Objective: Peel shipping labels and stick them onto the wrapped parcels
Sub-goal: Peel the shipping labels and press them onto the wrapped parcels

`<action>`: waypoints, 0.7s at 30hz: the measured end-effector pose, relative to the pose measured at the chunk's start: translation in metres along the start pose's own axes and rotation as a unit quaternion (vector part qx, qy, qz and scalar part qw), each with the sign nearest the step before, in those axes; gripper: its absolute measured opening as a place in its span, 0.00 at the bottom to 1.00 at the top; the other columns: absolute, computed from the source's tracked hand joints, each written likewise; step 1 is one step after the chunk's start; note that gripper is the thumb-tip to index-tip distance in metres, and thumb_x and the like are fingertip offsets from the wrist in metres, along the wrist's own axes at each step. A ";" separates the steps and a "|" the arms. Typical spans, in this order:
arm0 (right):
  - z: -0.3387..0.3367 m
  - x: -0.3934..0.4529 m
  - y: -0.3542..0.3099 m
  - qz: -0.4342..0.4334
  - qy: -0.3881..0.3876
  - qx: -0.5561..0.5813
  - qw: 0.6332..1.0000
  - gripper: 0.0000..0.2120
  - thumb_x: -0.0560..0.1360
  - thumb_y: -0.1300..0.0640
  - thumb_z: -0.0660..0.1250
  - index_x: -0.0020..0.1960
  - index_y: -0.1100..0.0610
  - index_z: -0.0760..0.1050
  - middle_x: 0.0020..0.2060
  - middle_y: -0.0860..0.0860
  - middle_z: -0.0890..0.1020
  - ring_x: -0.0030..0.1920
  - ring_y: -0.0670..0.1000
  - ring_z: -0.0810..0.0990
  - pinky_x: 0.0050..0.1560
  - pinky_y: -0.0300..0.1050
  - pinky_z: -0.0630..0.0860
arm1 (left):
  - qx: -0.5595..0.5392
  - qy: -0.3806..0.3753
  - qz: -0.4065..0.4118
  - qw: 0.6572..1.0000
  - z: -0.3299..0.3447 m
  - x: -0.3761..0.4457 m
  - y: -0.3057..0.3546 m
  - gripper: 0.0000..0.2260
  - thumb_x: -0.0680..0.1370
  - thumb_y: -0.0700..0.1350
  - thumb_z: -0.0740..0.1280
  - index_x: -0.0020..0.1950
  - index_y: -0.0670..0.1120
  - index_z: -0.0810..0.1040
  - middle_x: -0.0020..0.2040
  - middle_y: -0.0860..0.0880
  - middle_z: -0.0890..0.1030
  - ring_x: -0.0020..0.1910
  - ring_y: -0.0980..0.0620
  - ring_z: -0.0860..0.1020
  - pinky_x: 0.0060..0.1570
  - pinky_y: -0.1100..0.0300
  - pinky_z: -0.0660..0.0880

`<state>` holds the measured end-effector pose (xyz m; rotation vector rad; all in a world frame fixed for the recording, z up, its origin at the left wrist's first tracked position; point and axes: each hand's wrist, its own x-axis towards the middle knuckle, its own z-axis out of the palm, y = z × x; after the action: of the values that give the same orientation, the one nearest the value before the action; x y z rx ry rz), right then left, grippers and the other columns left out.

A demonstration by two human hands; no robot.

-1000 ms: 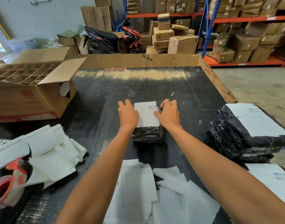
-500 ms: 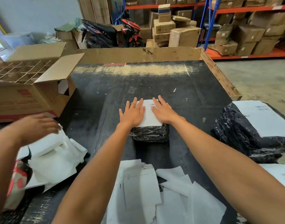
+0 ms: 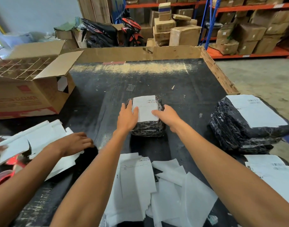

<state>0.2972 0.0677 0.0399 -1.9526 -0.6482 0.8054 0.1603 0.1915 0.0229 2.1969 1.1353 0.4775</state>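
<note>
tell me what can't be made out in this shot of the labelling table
- Print on the label of the small parcel, head view: too small to read.
- Parcel's near left corner: covered by the left hand.
- Red object at the left edge: cut off and under white backing sheets.
- Right hand: fingertips rest on the label.

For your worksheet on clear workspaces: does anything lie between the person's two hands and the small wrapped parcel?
No. The left hand and right hand already rest on the small wrapped parcel, at its label.
</note>
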 end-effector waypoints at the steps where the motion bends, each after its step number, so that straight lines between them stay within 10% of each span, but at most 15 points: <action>1: 0.001 0.002 -0.002 0.019 0.003 0.048 0.999 0.32 0.72 0.44 0.72 0.68 0.62 0.71 0.65 0.56 0.79 0.62 0.56 0.78 0.54 0.48 0.75 | -0.010 0.007 0.001 1.000 0.000 -0.002 -0.002 0.26 0.83 0.55 0.53 0.81 0.49 0.59 0.80 0.43 0.63 0.78 0.40 0.60 0.74 0.43 0.61; 9: 0.005 -0.012 0.002 0.041 0.000 0.296 0.954 0.21 0.77 0.53 0.74 0.66 0.57 0.73 0.56 0.54 0.85 0.52 0.53 0.85 0.45 0.48 0.82 | -0.112 0.047 0.086 0.989 -0.001 -0.028 0.015 0.20 0.84 0.46 0.57 0.77 0.56 0.68 0.63 0.55 0.79 0.61 0.49 0.77 0.61 0.49 0.76; 16: -0.044 -0.035 0.012 0.037 0.043 0.329 0.943 0.19 0.81 0.55 0.69 0.67 0.61 0.70 0.57 0.49 0.82 0.51 0.51 0.82 0.38 0.44 0.78 | -0.232 -0.050 0.040 0.971 0.021 -0.043 0.030 0.23 0.84 0.61 0.52 0.80 0.61 0.59 0.78 0.55 0.66 0.76 0.52 0.64 0.76 0.50 0.60; 21: -0.080 -0.067 0.021 0.046 0.043 0.350 0.934 0.14 0.83 0.55 0.66 0.65 0.59 0.70 0.53 0.49 0.80 0.40 0.44 0.79 0.29 0.39 0.75 | -0.181 -0.066 0.079 0.978 0.045 -0.063 0.028 0.26 0.86 0.57 0.44 0.71 0.53 0.76 0.67 0.57 0.78 0.67 0.58 0.74 0.76 0.51 0.62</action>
<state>0.3160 -0.0322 0.0706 -1.3542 -0.1684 0.8555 0.1669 0.1107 0.0054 1.9719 0.7395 0.5500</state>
